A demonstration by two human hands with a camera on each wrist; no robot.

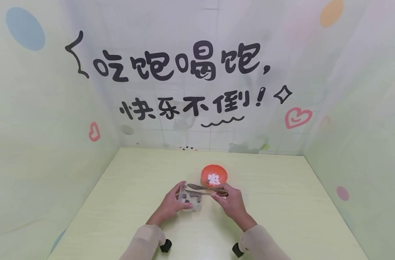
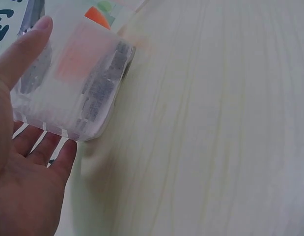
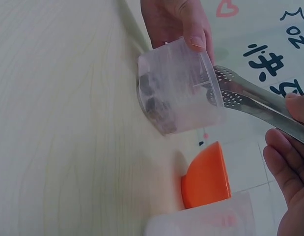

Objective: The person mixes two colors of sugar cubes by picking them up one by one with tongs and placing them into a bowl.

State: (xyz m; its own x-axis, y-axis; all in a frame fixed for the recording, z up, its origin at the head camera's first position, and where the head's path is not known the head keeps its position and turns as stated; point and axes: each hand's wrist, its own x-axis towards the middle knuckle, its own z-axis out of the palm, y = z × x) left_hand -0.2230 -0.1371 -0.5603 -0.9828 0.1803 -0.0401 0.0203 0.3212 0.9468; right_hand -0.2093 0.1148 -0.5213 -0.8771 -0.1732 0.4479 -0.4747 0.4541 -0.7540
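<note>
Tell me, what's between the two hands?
Between them, the head view shows a clear box, gripped by the left hand, and metal tongs, held by the right hand.

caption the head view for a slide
Left hand grips a clear container, right hand holds tongs at its opening, an orange bowl just beyond.

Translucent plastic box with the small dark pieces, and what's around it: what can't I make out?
Head view: the small dark pieces in the translucent plastic box are too small to count.
Right wrist: the box's cloudy wall blurs the tips of the silver perforated metal tongs.
Right wrist: the round orange bowl's inside is hidden by its own wall.
Left wrist: the top edge cuts off the tongs' handle end.
</note>
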